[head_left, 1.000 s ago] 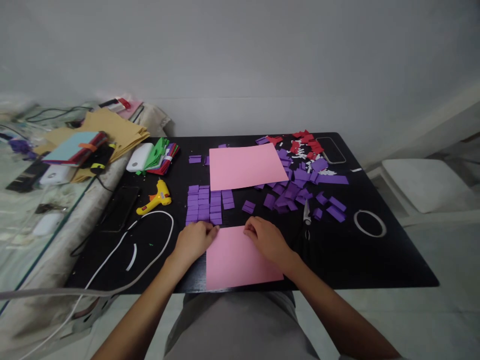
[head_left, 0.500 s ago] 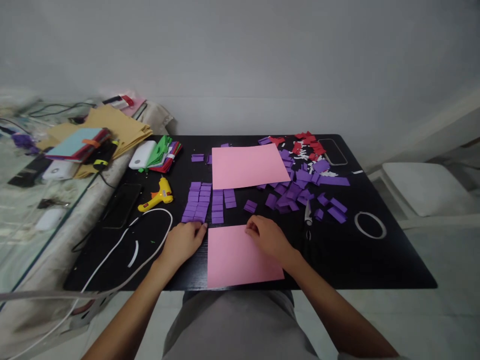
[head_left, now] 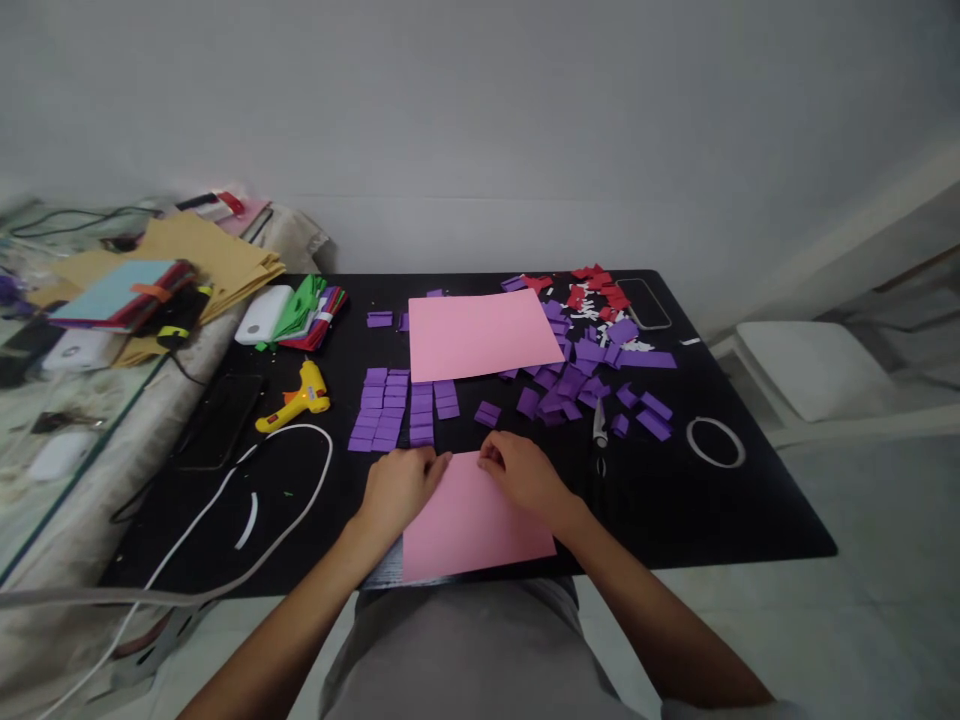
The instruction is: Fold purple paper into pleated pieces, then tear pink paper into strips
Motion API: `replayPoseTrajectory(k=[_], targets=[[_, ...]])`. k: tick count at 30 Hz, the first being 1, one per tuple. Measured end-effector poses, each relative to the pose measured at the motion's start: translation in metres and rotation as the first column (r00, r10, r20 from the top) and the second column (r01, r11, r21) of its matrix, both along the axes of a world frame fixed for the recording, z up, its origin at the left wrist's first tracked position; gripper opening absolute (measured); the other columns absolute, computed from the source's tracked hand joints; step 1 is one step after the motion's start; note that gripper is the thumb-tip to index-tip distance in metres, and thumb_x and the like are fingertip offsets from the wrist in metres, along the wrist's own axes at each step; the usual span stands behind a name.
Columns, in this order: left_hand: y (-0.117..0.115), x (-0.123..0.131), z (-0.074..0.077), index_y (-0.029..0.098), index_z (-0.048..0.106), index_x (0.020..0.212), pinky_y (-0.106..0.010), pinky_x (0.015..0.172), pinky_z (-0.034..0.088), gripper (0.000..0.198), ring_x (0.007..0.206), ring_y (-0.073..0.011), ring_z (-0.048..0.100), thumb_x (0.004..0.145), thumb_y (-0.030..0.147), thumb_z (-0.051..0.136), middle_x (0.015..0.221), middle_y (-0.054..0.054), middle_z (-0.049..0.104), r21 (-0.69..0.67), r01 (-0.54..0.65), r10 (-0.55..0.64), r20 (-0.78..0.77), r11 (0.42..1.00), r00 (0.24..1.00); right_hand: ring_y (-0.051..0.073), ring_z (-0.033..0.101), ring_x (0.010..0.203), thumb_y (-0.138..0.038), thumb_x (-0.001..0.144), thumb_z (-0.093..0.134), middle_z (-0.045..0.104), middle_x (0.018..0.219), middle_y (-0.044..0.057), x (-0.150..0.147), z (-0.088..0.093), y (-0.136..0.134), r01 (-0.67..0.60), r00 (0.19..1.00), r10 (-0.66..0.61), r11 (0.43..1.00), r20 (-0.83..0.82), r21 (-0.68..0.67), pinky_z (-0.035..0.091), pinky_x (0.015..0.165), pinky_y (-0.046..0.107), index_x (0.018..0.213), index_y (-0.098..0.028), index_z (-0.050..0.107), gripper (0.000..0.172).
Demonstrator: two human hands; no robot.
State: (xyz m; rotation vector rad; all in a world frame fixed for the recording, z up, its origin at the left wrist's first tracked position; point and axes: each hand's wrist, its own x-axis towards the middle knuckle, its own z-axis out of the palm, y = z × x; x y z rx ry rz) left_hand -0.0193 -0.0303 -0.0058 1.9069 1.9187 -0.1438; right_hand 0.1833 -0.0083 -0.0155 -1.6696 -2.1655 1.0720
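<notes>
A pink paper sheet (head_left: pixel 472 525) lies at the near edge of the black table (head_left: pixel 735 520). My left hand (head_left: pixel 401 485) rests on its upper left corner, fingers curled, just below rows of small purple paper pieces (head_left: pixel 390 408). My right hand (head_left: pixel 521 475) rests on the sheet's upper right edge, fingers bent down onto it. Whether either hand pinches a small piece is not visible. A larger pink sheet (head_left: pixel 484 335) lies farther back.
A loose pile of purple pieces (head_left: pixel 585 375) and red scraps (head_left: pixel 592 285) lie at the back right, with a cutter (head_left: pixel 600 425) and a white ring (head_left: pixel 716 442). A yellow glue gun (head_left: pixel 296 398), white cable (head_left: pixel 247 480), phone (head_left: pixel 221 418) and paper stacks (head_left: pixel 307 315) sit left.
My left hand moved right from beside the near pink sheet onto its upper left corner. My right hand stayed on the upper right edge. The view shifted slightly.
</notes>
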Motion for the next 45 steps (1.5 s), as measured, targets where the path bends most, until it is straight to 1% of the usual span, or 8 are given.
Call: replayPoseTrajectory(k=[4,10,19,24,31,45], targets=[[0.001,-0.008,0.002,0.022,0.078,0.089,-0.036,0.071,0.046,0.048,0.089,-0.0343,0.076,0.104,0.054,0.045,0.086,-0.013,0.079,-0.038,-0.033,0.033,-0.002,0.999,0.999,0.018,0.066,0.088,-0.012,0.095,0.069,0.073,0.095,0.004,0.0,-0.001,0.001,0.001,1.0,-0.001,1.0,0.002,-0.004,0.043,0.079,0.03,0.094,-0.018,0.071,0.007],[0.005,-0.02,0.006,0.024,0.077,0.088,-0.033,0.07,0.041,0.042,0.095,-0.0318,0.075,0.103,0.05,0.048,0.09,-0.011,0.08,-0.109,-0.062,0.064,0.015,0.992,0.998,0.018,0.065,0.089,-0.011,0.095,0.069,0.073,0.096,0.005,0.0,-0.002,0.002,-0.011,1.0,0.011,1.0,-0.004,-0.015,0.042,0.079,0.029,0.094,-0.018,0.07,0.007],[0.004,-0.039,0.006,0.023,0.069,0.076,-0.032,0.073,0.04,0.045,0.086,-0.0257,0.074,0.104,0.047,0.044,0.083,-0.008,0.078,-0.148,-0.066,0.077,0.073,0.987,0.994,0.018,0.064,0.086,-0.01,0.095,0.069,0.072,0.093,0.005,-0.001,0.001,0.002,-0.003,1.0,0.003,1.0,-0.015,-0.031,0.041,0.077,0.029,0.092,-0.017,0.07,0.007],[0.004,-0.042,0.003,0.023,0.066,0.074,-0.033,0.074,0.04,0.043,0.085,-0.0263,0.073,0.103,0.046,0.044,0.081,-0.008,0.077,-0.15,-0.069,0.083,0.095,0.986,0.992,0.017,0.065,0.086,-0.01,0.095,0.069,0.072,0.094,0.005,-0.001,0.002,0.002,-0.003,1.0,0.002,1.0,-0.021,-0.031,0.042,0.077,0.029,0.093,-0.017,0.07,0.007],[0.004,-0.044,0.002,0.023,0.063,0.072,-0.033,0.073,0.04,0.043,0.08,-0.025,0.071,0.103,0.046,0.043,0.079,-0.007,0.077,-0.151,-0.056,0.077,0.138,0.987,0.987,0.018,0.065,0.087,-0.009,0.094,0.069,0.073,0.094,0.005,0.0,0.0,0.002,-0.001,1.0,0.0,0.999,-0.024,-0.032,0.042,0.078,0.029,0.092,-0.017,0.07,0.008],[0.004,-0.045,0.001,0.023,0.062,0.07,-0.032,0.072,0.039,0.043,0.078,-0.0244,0.071,0.102,0.046,0.043,0.076,-0.006,0.076,-0.146,-0.054,0.076,0.155,0.988,0.985,0.018,0.065,0.087,-0.009,0.094,0.068,0.073,0.094,0.005,0.0,0.0,0.002,-0.002,1.0,0.002,1.0,-0.016,-0.026,0.042,0.078,0.029,0.092,-0.018,0.069,0.009]])
